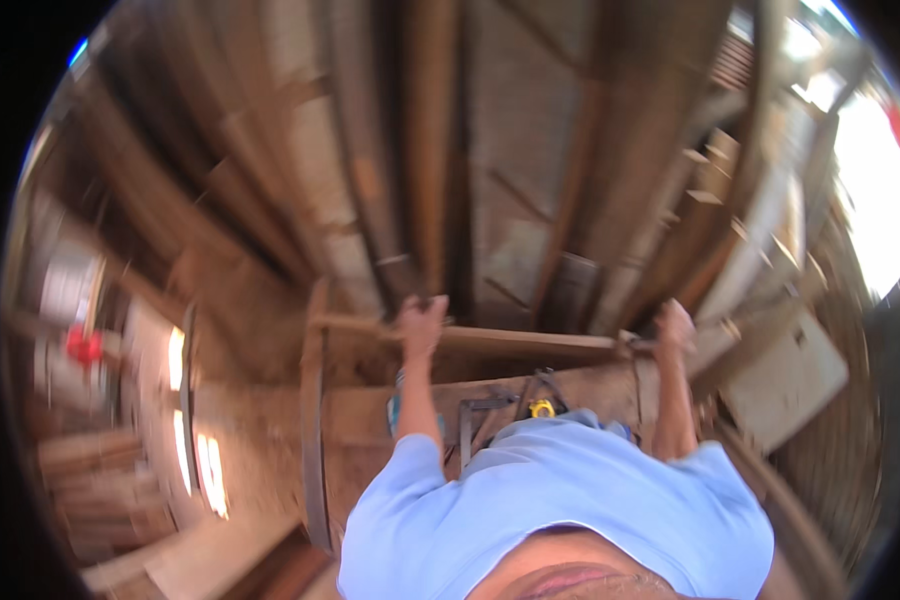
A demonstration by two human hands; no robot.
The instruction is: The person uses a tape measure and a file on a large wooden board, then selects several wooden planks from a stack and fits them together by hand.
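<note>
- Board (530,338): narrow, wooden, lying roughly crosswise ahead of the person, between the hands.
- Left hand (422,325): at the board, left of its middle; fingers bent, blurred; whether the grip is closed on it cannot be told.
- Right hand (675,328): near the board's right end; fingers curled; how far the grip is open, and any hold, cannot be told.
- Brown surface (355,415): below the board, dusty-looking; tabletop or floor, unclear.
- Dark strip (315,440): long, curved by the lens, left of the left forearm.
- Yellow item (542,409): small, just beyond the blue shirt (570,480).
- Planks (435,130): long, many, filling the far side; motion-blurred.
- Pale panel (785,380): flat, at right.
- Stacked boards (100,480): lower left.
- Red item (84,345): far left, indistinct.
- Daylight (880,190): glaring, upper right.
</note>
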